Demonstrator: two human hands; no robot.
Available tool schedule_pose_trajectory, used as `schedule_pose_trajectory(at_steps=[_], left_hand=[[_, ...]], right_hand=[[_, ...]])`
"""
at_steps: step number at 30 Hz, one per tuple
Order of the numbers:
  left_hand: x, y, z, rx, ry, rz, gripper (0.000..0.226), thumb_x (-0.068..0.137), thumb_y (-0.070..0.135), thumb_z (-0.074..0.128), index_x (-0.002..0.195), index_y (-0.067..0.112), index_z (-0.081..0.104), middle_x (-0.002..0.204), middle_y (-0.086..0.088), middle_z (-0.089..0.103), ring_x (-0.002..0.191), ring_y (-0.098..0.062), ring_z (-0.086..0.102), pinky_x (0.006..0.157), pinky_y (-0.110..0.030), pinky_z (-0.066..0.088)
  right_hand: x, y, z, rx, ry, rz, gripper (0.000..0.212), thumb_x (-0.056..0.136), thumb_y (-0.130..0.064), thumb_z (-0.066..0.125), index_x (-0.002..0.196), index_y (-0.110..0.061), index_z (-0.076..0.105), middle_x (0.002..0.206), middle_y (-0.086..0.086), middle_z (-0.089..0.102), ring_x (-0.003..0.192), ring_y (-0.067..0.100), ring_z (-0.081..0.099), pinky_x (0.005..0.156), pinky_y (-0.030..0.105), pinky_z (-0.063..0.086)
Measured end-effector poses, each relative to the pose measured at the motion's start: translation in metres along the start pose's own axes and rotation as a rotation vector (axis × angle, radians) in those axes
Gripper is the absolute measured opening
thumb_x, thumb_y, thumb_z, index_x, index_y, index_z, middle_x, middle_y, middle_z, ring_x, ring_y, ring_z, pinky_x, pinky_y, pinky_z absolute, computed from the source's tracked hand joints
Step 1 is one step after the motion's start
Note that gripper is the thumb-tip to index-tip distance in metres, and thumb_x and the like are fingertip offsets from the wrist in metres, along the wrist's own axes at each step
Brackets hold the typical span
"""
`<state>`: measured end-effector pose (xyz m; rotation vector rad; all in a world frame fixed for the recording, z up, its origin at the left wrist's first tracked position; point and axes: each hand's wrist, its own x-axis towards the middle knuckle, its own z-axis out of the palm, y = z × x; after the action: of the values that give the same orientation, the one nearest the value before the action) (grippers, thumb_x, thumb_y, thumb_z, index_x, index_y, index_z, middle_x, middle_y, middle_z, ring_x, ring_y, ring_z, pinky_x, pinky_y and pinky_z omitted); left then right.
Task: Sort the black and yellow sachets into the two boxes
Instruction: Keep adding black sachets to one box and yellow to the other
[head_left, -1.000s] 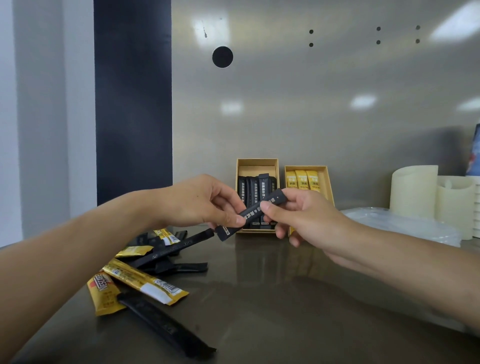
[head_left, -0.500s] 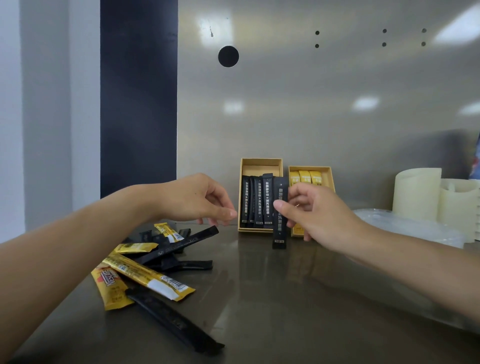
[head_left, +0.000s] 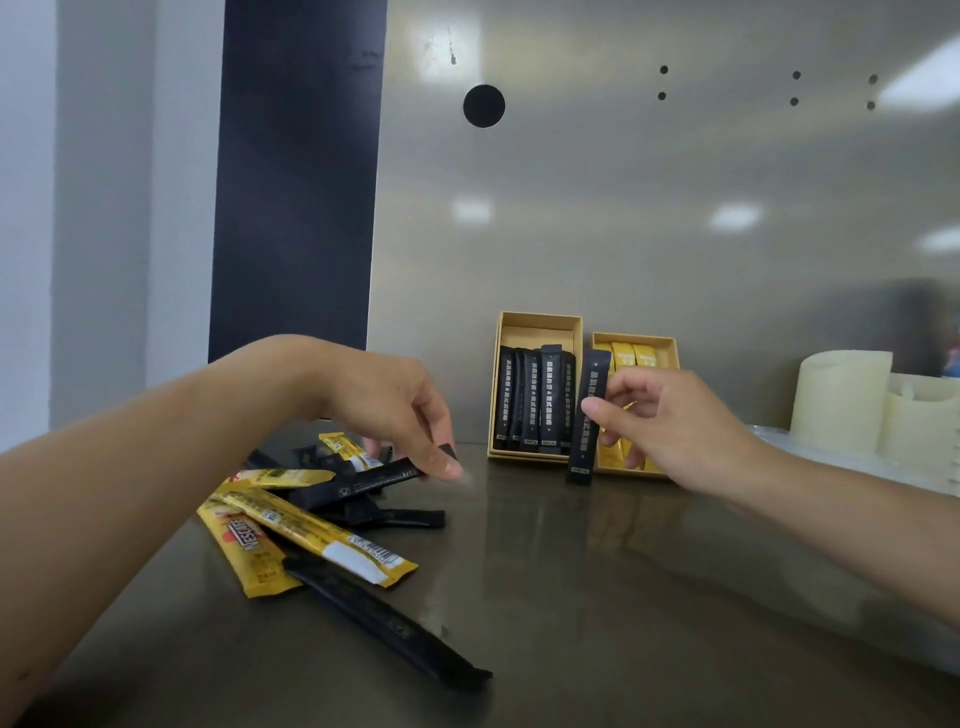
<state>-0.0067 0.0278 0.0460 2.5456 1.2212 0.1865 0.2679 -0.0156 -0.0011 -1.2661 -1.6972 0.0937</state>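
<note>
Stretching across the whole foreground, a grey metal table (head_left: 597, 597) carried everything, backed by a steel wall panel (head_left: 649, 218). Two cream cylinders (head_left: 841, 400) stood at the far right. Against the panel sat two open cardboard boxes touching side by side: the left box (head_left: 537, 325) held black sachets standing in a row, the right box (head_left: 667, 345) held yellow ones. On the near left lay a loose pile of sachets (head_left: 322, 514), yellow and black mixed and overlapping, with one long black sachet (head_left: 384, 623) lying nearest the camera. The left hand (head_left: 384, 400) reached down over that pile, its fingertips pressed on the end of a black pile sachet (head_left: 358, 483) that rested across the others. The right hand (head_left: 670, 421) pinched a held black sachet (head_left: 587, 415) between thumb and forefinger, upright, just in front of the seam between the two boxes, its lower end near the table.
</note>
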Motion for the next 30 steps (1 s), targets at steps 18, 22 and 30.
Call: schedule_pose_trajectory(at_steps=[18, 22, 30], left_hand=[[0.006, 0.003, 0.007, 0.091, 0.09, 0.041, 0.026, 0.085, 0.039, 0.077, 0.096, 0.015, 0.076, 0.082, -0.004, 0.071, 0.078, -0.019, 0.06, 0.082, -0.04, 0.055], [0.005, 0.004, 0.008, 0.102, 0.101, 0.019, 0.027, 0.085, 0.039, 0.077, 0.097, 0.015, 0.075, 0.074, 0.005, 0.063, 0.075, -0.016, 0.056, 0.076, -0.033, 0.05], [0.007, 0.005, 0.007, 0.04, 0.218, 0.027, 0.023, 0.086, 0.036, 0.077, 0.094, 0.015, 0.075, 0.06, 0.016, 0.057, 0.051, 0.003, 0.05, 0.049, -0.011, 0.036]], right_hand=[[0.076, -0.025, 0.053, -0.23, 0.001, 0.086, 0.017, 0.089, -0.013, 0.076, 0.103, -0.009, 0.066, 0.075, 0.008, 0.075, 0.047, 0.0, 0.062, 0.068, 0.032, 0.06], [0.074, -0.024, 0.058, -0.259, 0.015, 0.087, 0.022, 0.086, -0.017, 0.08, 0.102, -0.012, 0.066, 0.075, 0.007, 0.076, 0.058, 0.009, 0.072, 0.059, 0.029, 0.063], [0.064, -0.024, 0.05, -0.417, 0.021, -0.027, 0.017, 0.092, -0.023, 0.07, 0.076, -0.018, 0.067, 0.071, -0.001, 0.072, 0.071, 0.014, 0.07, 0.075, 0.041, 0.062]])
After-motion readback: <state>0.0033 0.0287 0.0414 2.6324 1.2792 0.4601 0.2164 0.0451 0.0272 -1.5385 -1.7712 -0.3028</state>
